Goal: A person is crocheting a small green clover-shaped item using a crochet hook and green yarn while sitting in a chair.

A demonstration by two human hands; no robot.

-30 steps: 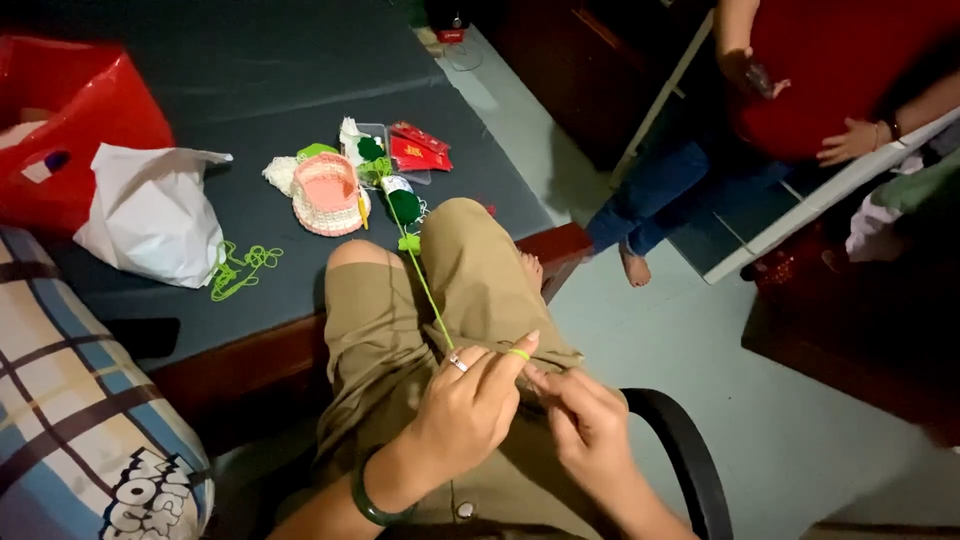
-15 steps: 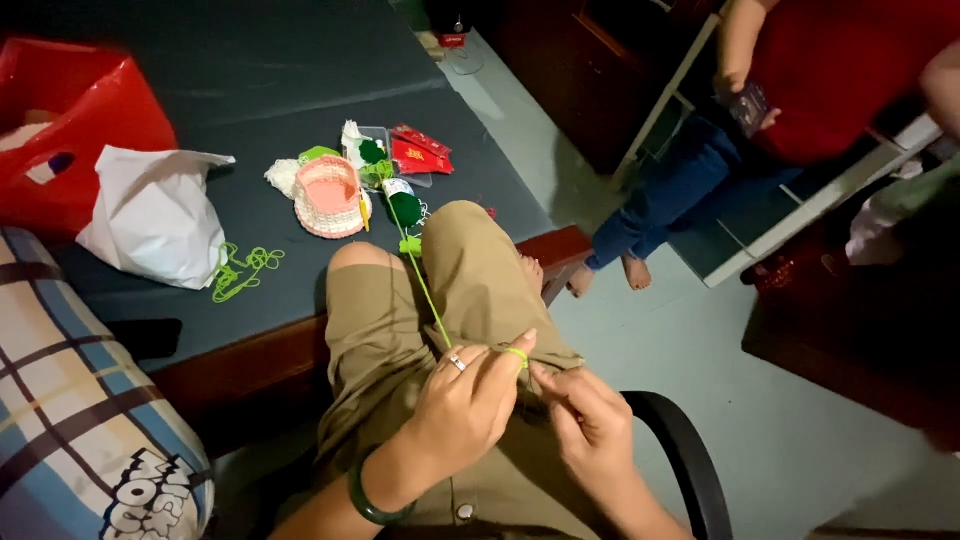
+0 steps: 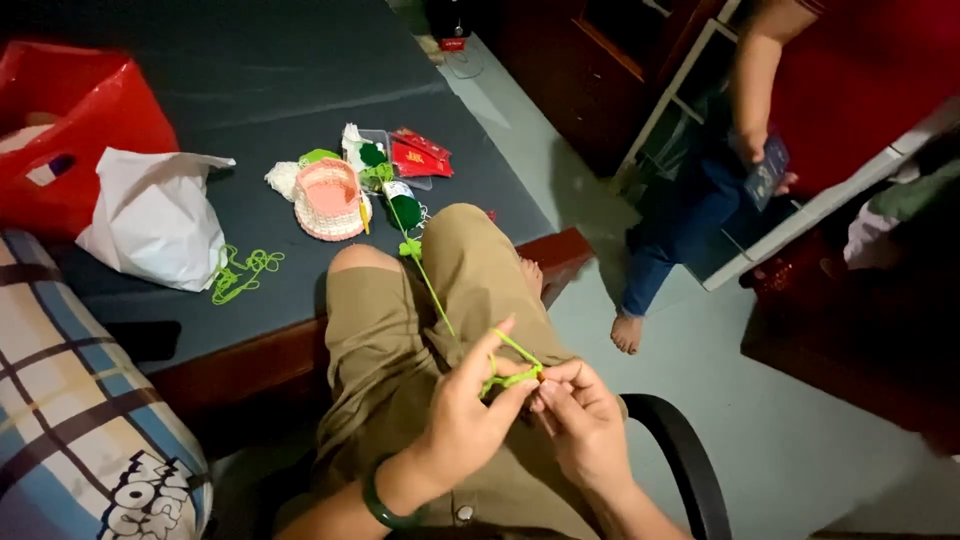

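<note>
The yarn (image 3: 437,300) is thin and bright green, running taut from a small green ball (image 3: 404,211) on the tabletop (image 3: 300,80), over the knee (image 3: 470,250), down to both hands above the lap. The left hand (image 3: 465,420) has its fingers pinched on a loop of yarn, index raised. The right hand (image 3: 585,420) has its fingers closed, seemingly on a hook, though that is too small to be sure. Beyond the knee lie a pink crocheted basket (image 3: 328,200), a white bag (image 3: 155,220) and a loose green tangle (image 3: 243,270).
</note>
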